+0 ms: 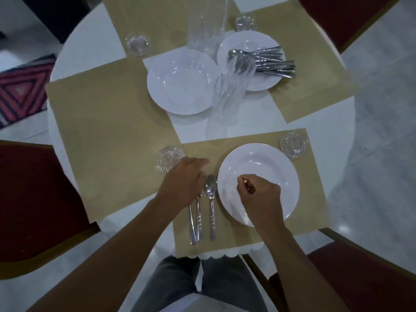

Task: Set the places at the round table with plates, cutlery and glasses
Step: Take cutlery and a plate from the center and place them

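Left hand point(182, 179) is covering two slim steel handles point(195, 221), grip hidden, right hand point(258, 192) hovering curled and empty over the glossy round plate point(270, 163).

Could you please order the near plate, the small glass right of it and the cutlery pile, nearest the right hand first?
1. Near plate, under the right hand.
2. Small glass, far right corner of the mat.
3. Cutlery pile, on the far plate.
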